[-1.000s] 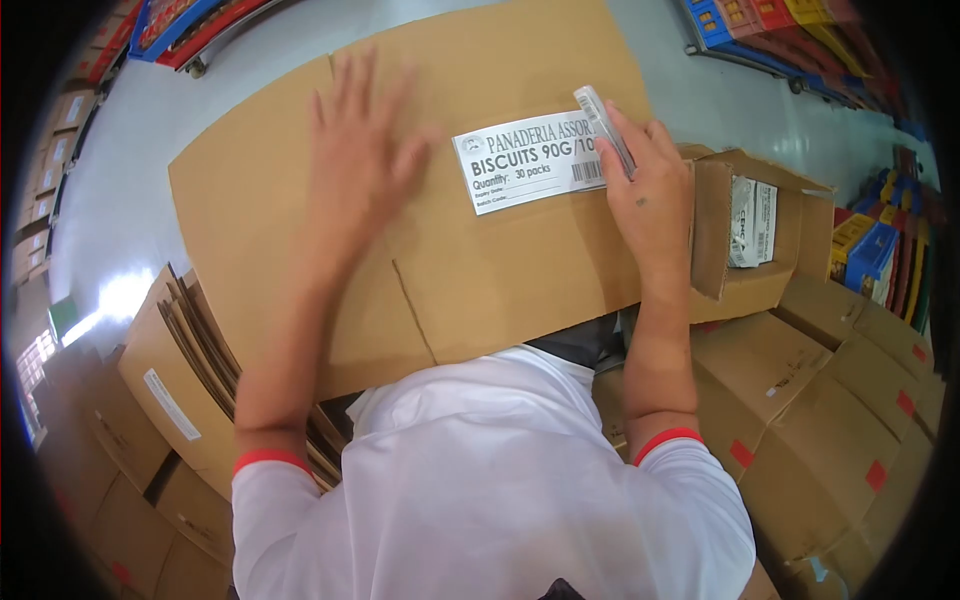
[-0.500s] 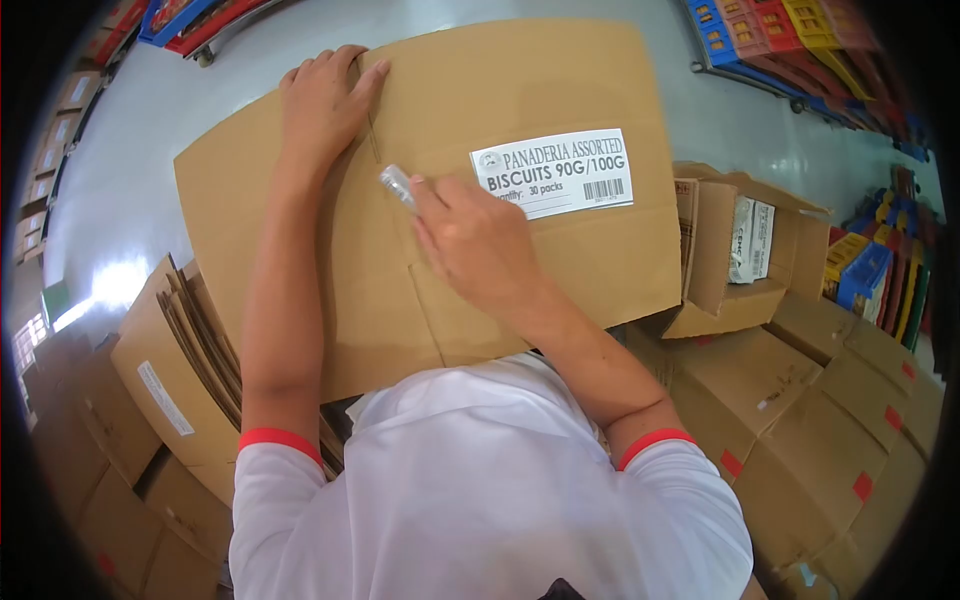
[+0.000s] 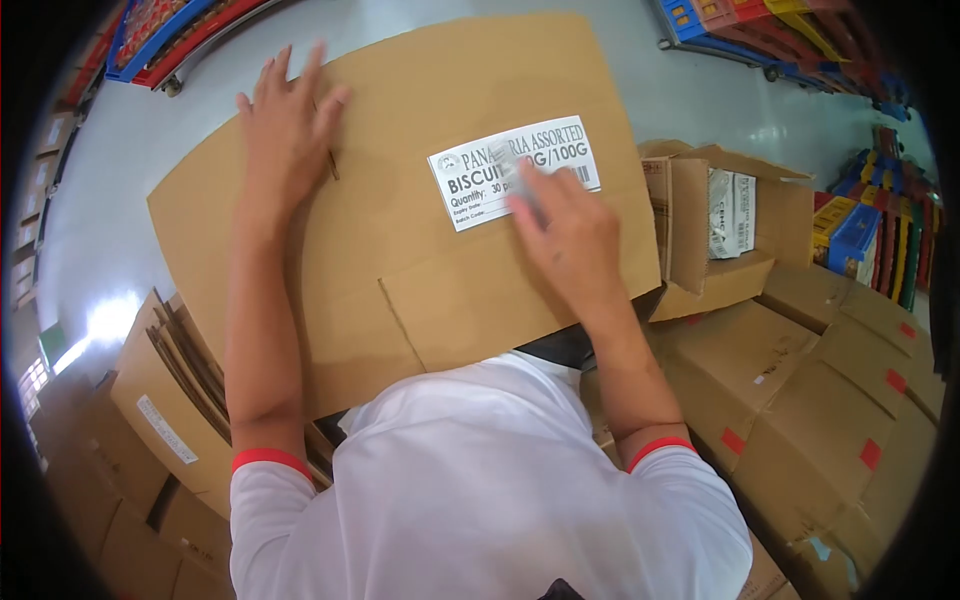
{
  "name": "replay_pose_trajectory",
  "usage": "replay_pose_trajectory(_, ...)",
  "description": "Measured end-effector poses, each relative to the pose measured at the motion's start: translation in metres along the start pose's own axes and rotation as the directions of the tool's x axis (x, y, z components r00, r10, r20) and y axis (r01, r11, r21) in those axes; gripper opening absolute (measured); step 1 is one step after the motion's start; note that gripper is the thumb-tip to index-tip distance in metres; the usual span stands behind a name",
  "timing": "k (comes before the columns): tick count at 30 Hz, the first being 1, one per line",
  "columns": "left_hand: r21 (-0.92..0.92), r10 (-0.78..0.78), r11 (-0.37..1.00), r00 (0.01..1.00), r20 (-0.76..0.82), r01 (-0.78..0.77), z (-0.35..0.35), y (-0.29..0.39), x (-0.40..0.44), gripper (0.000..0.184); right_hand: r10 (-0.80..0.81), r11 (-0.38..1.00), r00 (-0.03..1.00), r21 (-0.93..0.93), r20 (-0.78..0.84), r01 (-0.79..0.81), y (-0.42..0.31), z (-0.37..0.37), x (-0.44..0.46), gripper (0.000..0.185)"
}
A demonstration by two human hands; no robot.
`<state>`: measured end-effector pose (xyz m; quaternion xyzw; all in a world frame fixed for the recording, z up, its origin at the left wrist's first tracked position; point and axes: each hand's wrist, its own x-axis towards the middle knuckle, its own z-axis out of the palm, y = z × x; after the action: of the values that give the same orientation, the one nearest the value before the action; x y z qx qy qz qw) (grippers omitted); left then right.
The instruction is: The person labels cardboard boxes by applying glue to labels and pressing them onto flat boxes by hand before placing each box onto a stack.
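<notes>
A large flat piece of brown cardboard (image 3: 400,110) lies across my lap. A white printed label (image 3: 470,207) reading "PANADERIA ASSORTED BISCUITS" is on its right half. My left hand (image 3: 288,125) rests with fingers spread near the cardboard's upper left edge, beside a slit. Over the label, my right hand (image 3: 570,225) grips a whitish, stick-like object (image 3: 522,180), blurred by motion. It hides part of the label's print, and what it is exactly cannot be made out.
An open carton (image 3: 785,215) with printed silvery-white sheets stands at the right. Closed boxes with red marks (image 3: 800,420) fill the lower right. Folded cardboard sheets (image 3: 150,400) stand at the left. Crates on wheels (image 3: 740,30) are at the upper right.
My right hand has moved right, from the middle of the cardboard back over the label, still gripping the object. My left hand's fingers have spread, and the cardboard appears shifted slightly left.
</notes>
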<state>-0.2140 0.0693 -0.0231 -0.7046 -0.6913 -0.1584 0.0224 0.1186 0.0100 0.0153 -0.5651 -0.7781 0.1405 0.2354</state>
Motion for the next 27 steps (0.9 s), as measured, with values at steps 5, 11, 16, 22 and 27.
replay_pose_trajectory(5,-0.057,0.380,0.925,0.900,0.212,-0.377,-0.021,0.044,-0.049,0.057,0.046,0.999,0.999,0.003,0.025,-0.046,0.022,-0.009,-0.002,0.037)
replay_pose_trajectory(11,-0.131,0.447,0.895,0.851,0.275,-0.427,-0.033,0.061,-0.069,0.059,0.439,0.766,0.893,0.479,0.098,-0.429,0.064,-0.023,0.011,0.030)
replay_pose_trajectory(16,-0.205,0.576,0.811,0.685,0.447,-0.548,-0.054,0.071,-0.099,0.069,0.494,0.562,0.869,0.769,-0.017,-0.305,0.080,-0.017,0.009,0.033)
replay_pose_trajectory(22,-0.285,0.596,0.803,0.696,0.401,-0.523,-0.037,0.089,-0.071,0.092,0.485,0.441,0.871,0.837,0.083,-0.325,0.090,-0.024,0.005,0.042)
replay_pose_trajectory(27,-0.336,0.638,0.747,0.762,0.116,-0.574,0.028,0.163,-0.012,0.090,0.533,0.336,0.846,0.908,0.034,-0.248,0.085,-0.024,0.004,0.048)
